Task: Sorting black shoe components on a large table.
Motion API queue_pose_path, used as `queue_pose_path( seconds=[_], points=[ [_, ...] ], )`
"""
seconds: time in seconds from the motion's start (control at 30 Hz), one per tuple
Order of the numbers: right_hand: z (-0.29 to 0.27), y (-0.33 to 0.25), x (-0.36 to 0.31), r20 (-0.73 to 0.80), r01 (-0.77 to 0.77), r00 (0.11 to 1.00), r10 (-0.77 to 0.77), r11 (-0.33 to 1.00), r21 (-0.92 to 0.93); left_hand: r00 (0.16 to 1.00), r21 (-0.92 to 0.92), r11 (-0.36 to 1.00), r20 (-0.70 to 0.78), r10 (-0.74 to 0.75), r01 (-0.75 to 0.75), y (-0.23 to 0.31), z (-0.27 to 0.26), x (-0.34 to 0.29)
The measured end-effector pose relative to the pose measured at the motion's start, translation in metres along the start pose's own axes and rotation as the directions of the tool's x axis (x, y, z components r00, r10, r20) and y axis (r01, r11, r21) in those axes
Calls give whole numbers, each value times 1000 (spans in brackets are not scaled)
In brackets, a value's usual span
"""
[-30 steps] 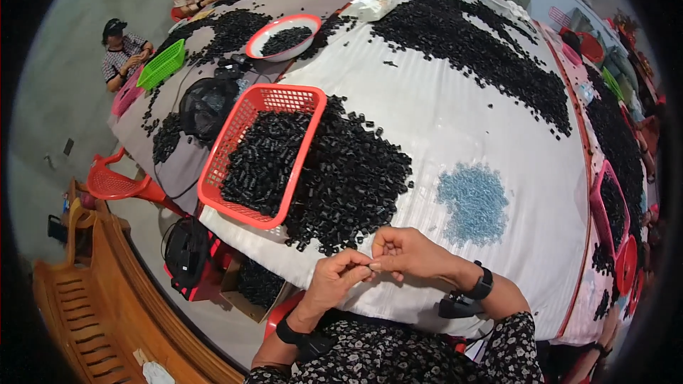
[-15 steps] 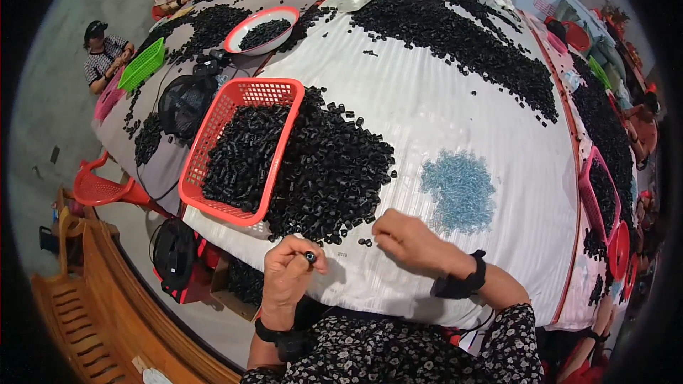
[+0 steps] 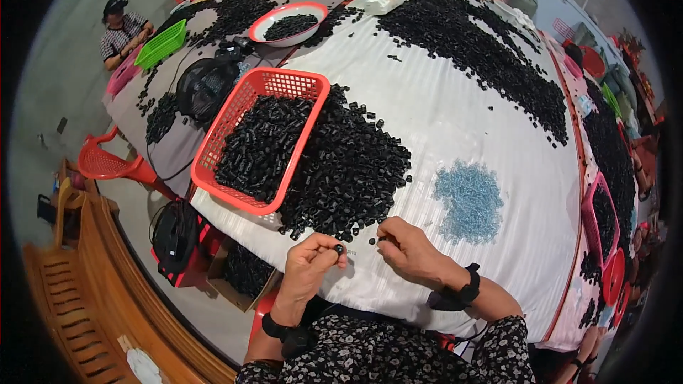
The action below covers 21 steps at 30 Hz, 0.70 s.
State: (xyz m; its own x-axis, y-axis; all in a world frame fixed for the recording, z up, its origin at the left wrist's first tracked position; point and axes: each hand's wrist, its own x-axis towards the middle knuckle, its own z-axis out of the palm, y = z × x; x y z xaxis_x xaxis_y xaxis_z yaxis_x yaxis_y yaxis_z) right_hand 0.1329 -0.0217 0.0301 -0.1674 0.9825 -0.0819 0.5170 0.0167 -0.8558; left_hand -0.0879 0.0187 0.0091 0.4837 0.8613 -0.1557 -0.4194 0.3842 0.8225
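Note:
My left hand (image 3: pixel 307 270) pinches a small black cylindrical piece (image 3: pixel 340 249), its round end turned up between thumb and forefinger. Close by on the right, my right hand (image 3: pixel 413 254) is closed, its fingertips at another small black piece (image 3: pixel 382 240); whether that piece is off the cloth I cannot tell. A further loose black piece (image 3: pixel 371 241) lies between the hands. Just beyond them spreads a heap of black hollow cylindrical pieces (image 3: pixel 356 171). Beside it stands a red perforated basket (image 3: pixel 294 171) filled with similar black pieces. Right of the heap lies a patch of small clear-bluish pieces (image 3: pixel 469 203).
White cloth (image 3: pixel 455 121) covers the table, with a long band of black pieces (image 3: pixel 469 46) at the far side. A red-rimmed bowl (image 3: pixel 288 39), a black mesh item (image 3: pixel 206 89) and a green basket (image 3: pixel 160 44) stand left. Other people work around the table. A wooden chair (image 3: pixel 78 299) is lower left.
The view has shifted, so the table appears farther right. My right fingertips have come down to a loose black piece near the heap. My left hand still grips its piece, now closer to the right hand.

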Motion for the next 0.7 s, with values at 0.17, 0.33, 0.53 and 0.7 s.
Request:
queue_pose_path(
  seconds=[0.17, 0.33, 0.53, 0.7],
  points=[
    [-3, -13, 3, -146, 75, 987, -60, 992, 103, 997, -19, 1000, 80, 22, -20, 1, 1, 3],
    [-2, -8, 4, -58, -5, 998, 20, 966, 260, 998, 2, 999, 37, 47, -47, 3, -3, 3],
    [-3, -19, 5, -29, -26, 999, 37, 955, 295, 999, 66, 997, 39, 37, -40, -2, 2, 3],
    [-2, -37, 3, 110, -111, 992, 61, 839, 533, 1000, 168, 986, 23, -15, 11, 1, 10, 3]
  ],
)
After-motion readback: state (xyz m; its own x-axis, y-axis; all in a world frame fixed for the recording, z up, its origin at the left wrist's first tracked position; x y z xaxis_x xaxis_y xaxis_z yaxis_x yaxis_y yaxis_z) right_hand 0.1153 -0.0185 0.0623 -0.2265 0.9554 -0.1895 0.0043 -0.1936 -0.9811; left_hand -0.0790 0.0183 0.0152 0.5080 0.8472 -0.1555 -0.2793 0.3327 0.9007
